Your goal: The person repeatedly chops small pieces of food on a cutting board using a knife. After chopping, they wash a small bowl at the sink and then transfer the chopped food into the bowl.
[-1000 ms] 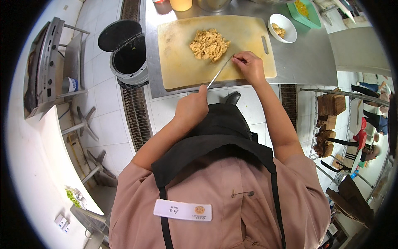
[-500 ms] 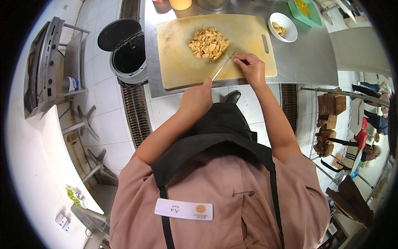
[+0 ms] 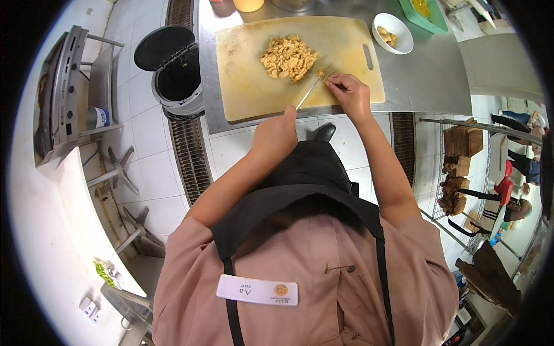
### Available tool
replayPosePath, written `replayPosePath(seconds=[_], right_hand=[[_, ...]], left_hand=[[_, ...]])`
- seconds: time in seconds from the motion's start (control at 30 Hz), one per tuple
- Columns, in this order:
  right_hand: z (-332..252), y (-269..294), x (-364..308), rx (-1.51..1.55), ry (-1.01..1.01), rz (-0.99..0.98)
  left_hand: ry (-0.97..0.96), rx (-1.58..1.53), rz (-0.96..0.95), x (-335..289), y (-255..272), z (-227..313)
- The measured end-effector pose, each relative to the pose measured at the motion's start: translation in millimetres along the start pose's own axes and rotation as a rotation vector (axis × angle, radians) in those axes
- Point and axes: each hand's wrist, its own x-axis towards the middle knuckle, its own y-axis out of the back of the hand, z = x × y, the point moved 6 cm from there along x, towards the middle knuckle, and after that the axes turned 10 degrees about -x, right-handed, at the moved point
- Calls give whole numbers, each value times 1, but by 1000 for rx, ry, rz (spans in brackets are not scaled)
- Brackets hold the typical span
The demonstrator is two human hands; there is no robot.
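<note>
My left hand (image 3: 276, 136) is wrapped round the handle of a knife (image 3: 311, 92), its thin blade angled up and to the right over the yellowed cutting board (image 3: 242, 95). Just right of the blade, my right hand (image 3: 352, 97) has thumb and fingertips pinched together low over the board. Whatever lies between those fingertips is mostly hidden. Small brown bits (image 3: 321, 72) lie beside the blade. Left of them is a heaped pile of light-brown sliced food (image 3: 288, 59), whose kind I cannot make out. A white bowl (image 3: 405, 45) at the right holds several rounded brown pieces (image 3: 386, 37).
The board rests on a steel table (image 3: 424, 86). A green container (image 3: 440, 24) with yellow food stands at the far right. Jars and a metal pot (image 3: 293, 4) line the back. A lidded bin (image 3: 180, 102) stands open at the left, and a wire rack with wooden items (image 3: 461, 141) at the right.
The whole scene sits slightly higher and further left in the view. Both hands keep nearly the same pose, and the brown bits show more clearly beside the blade.
</note>
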Motion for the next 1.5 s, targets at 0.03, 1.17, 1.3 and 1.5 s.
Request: replayPosePath(seconds=[0.03, 1.17, 1.3, 1.5], right_hand=[[2, 0, 0, -8, -7, -8], [-5, -6, 6, -128, -29, -41], [-18, -17, 21, -18, 36, -3], [-49, -7, 31, -127, 289, 27]], left_hand=[[20, -8, -19, -3, 1, 1], [29, -20, 11, 19, 7, -24], [58, 3, 41, 8, 41, -16], [67, 5, 136, -6, 55, -11]])
